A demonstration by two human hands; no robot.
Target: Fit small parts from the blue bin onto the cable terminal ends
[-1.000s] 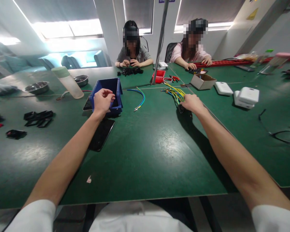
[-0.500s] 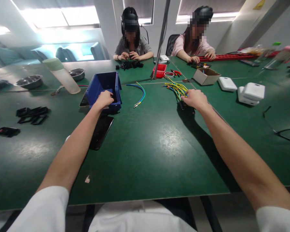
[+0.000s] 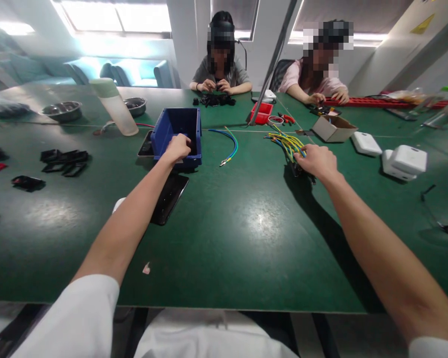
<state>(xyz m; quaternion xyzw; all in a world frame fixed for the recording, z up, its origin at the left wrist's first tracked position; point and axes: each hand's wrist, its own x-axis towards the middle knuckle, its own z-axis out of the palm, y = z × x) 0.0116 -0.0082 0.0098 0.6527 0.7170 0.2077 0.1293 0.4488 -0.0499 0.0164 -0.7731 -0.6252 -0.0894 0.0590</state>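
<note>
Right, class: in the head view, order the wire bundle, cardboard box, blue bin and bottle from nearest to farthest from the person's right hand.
1. Wire bundle: at the right hand fingertips.
2. Cardboard box: just beyond, slightly right.
3. Blue bin: leftward, at the left hand.
4. Bottle: far left.

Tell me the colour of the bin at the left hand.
The bin is blue; head view.

Wide green table point(image 3: 227, 238), bright windows point(image 3: 115, 15), dark roller blinds point(image 3: 358, 12), white walls point(image 3: 395, 54), teal chairs point(image 3: 164, 74)
</note>
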